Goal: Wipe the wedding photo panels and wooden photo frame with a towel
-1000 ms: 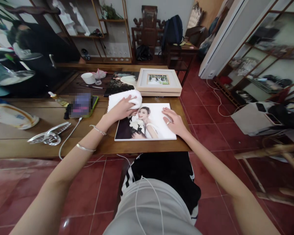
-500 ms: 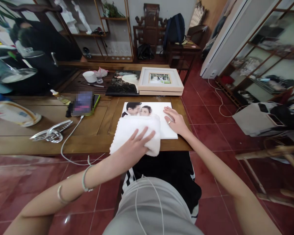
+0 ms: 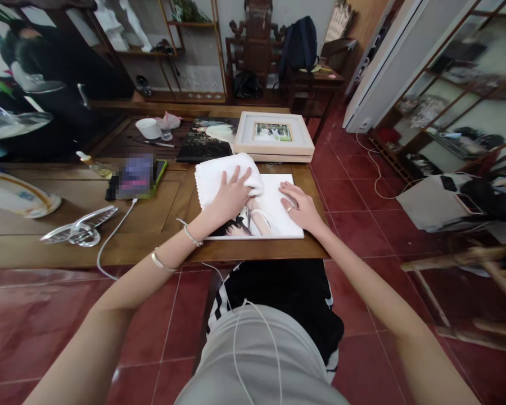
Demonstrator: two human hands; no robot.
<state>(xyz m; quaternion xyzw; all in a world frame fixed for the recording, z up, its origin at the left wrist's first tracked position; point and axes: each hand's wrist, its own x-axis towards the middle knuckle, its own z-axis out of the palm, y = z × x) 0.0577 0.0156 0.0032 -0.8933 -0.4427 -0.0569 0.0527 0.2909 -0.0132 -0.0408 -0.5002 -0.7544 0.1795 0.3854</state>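
Observation:
A white fluffy cloth [image 3: 217,169] lies bunched over the upper left of a white photo panel [image 3: 278,222] near the table edge. My left hand [image 3: 231,197] rests on the cloth, fingers spread and pressing it down. The panel bears a printed picture of people, whose upper part the cloth covers. Fingers apart and holding nothing, my right hand [image 3: 299,205] is laid flat on the panel's right side.
Behind the panel sit a white framed photo [image 3: 247,145] and a dark photo board [image 3: 202,151]. To the left on the wooden table [image 3: 152,247] are a clear hair claw [image 3: 82,228], a phone [image 3: 132,177] with a white cable, a dropper bottle [image 3: 95,166] and a white cup [image 3: 148,128].
My left hand has pushed the cloth away from me, up the panel. The picture's lower part now shows and its top is covered. My right hand stays on the panel.

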